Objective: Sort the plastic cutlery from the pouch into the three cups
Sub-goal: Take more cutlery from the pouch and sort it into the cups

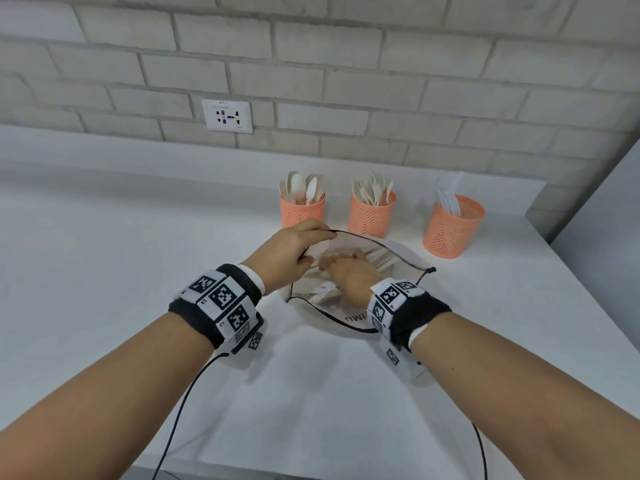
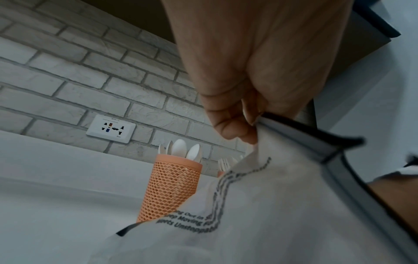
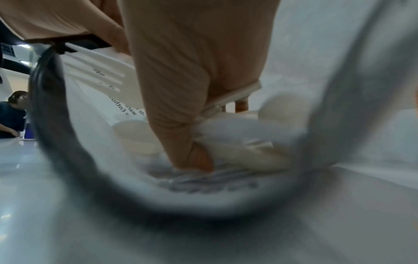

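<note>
Holding: left hand pinches the black-corded rim of the pouch, thumb and curled fingers clamped on the fabric, lifting the mouth wide.
Reaching: right hand sits inside the pouch, just right of the left hand; fingers curl down onto a pale plastic piece among the cutlery, thumb tip pressing beside it. Which kind of piece, I cannot tell.
Pouch: soft white cloth, creased, printed with dark lettering, lying on the counter under both hands.
Cups: three orange mesh cylinders stand beyond the hands. Spoon cup is just past the left hand, fork cup past the right, knife cup further right.
Wall: pale brick with a white socket beyond the left hand.
</note>
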A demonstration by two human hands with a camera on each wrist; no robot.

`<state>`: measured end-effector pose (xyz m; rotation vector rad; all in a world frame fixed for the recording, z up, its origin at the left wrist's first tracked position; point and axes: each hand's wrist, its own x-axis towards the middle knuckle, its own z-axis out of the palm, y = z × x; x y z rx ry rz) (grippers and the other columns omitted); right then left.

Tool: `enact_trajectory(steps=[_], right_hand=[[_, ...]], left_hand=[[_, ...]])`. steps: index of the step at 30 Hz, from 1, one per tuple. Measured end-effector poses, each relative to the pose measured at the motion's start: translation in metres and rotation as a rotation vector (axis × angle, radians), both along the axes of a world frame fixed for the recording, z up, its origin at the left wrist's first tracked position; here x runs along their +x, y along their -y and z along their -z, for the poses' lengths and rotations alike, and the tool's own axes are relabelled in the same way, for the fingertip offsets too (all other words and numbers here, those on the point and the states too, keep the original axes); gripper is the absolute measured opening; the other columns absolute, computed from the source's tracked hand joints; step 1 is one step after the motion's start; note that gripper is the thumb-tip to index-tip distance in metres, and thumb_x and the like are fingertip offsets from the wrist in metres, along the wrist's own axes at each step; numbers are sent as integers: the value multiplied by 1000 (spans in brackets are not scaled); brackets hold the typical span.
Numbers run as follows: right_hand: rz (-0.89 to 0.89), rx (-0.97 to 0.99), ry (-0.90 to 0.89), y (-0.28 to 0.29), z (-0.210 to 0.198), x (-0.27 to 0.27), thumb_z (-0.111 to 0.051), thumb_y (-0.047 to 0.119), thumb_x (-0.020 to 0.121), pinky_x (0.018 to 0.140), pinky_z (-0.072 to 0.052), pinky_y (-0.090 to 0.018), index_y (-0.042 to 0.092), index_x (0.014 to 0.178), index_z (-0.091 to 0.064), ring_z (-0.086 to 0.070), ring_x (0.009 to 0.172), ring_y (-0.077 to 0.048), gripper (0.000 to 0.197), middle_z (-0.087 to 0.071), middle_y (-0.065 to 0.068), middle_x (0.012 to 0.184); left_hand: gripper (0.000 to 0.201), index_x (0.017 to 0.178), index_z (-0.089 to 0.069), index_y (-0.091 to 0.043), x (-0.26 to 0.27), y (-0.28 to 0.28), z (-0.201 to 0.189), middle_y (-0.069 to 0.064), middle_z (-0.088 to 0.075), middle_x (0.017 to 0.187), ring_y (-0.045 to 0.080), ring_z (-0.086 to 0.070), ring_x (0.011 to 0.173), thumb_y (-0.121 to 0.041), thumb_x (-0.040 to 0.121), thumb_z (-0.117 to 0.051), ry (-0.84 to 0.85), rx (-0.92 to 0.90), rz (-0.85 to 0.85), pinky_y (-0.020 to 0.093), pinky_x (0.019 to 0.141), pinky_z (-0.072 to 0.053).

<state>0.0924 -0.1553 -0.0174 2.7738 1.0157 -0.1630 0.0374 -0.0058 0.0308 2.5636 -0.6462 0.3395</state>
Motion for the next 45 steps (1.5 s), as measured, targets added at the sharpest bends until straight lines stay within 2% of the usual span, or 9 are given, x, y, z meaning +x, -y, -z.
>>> enact_trajectory(steps=[6,10,15,21,29,33,36,40,45], right_hand=[[-94,180,-12,18,-6,-3,-72,19,74,74,-39,-30,11,109,-60,-58,99,-28,38,-55,-7,112],[-115,266,39,29,-16,-7,-60,16,80,77,-40,-32,12,98,-61,-60,95,-27,18,-66,-6,101],[-66,365,70,37,-17,-14,-55,22,86,82,-41,-32,16,113,-56,-59,100,-27,28,-66,-7,108],[80,458,-97,42,-12,-9,-53,17,89,80,-41,-30,17,115,-48,-54,92,-24,26,-57,-7,105],[-57,421,-204,38,-23,-12,-54,4,85,80,-39,-25,6,107,-56,-56,99,-25,23,-61,-11,109],[-62,432,-95,47,-24,-17,-56,7,85,77,-45,-34,9,105,-54,-57,97,-25,21,-60,-9,107],[-110,617,-63,53,-28,-23,-60,4,81,71,-36,-28,4,102,-57,-54,87,-20,21,-59,-4,95],[-98,924,-130,61,-40,-36,-58,5,84,74,-45,-32,3,112,-57,-56,86,-22,28,-62,-4,97],[122,1262,-270,55,-60,-42,-57,8,89,73,-49,-17,10,102,-54,-61,76,-2,14,-65,11,81]], left_hand=[[53,128,-55,-9,2,-1,1,3,-52,131,4,-42,81,12,80,-51,3,-12,16,-3,74,-30],[52,122,-60,-8,6,-10,-3,5,-57,122,0,-46,81,16,78,-47,0,-59,13,-2,75,-31],[45,105,-70,-9,4,-11,-13,7,-56,113,-8,-48,68,16,76,-47,-32,-25,24,6,68,-37],[69,140,-39,-16,0,-13,-5,1,-40,134,12,-40,83,10,78,-53,-267,255,-42,12,72,-29],[65,132,-49,-17,1,-22,-3,3,-45,132,4,-44,65,14,74,-46,-210,36,-81,10,62,-35],[65,125,-57,-17,5,-22,-4,2,-51,133,19,-55,96,16,73,-40,-98,54,-126,10,74,-32],[60,120,-60,-16,8,-24,1,3,-57,126,26,-55,106,16,74,-38,-66,25,-188,17,79,-34],[52,122,-50,-16,7,-24,0,-5,-60,91,27,-56,75,11,78,-43,-185,-100,-207,14,58,-37],[56,131,-36,-22,11,-13,-6,3,-59,106,16,-49,65,-3,82,-56,-307,-40,-133,20,61,-39]])
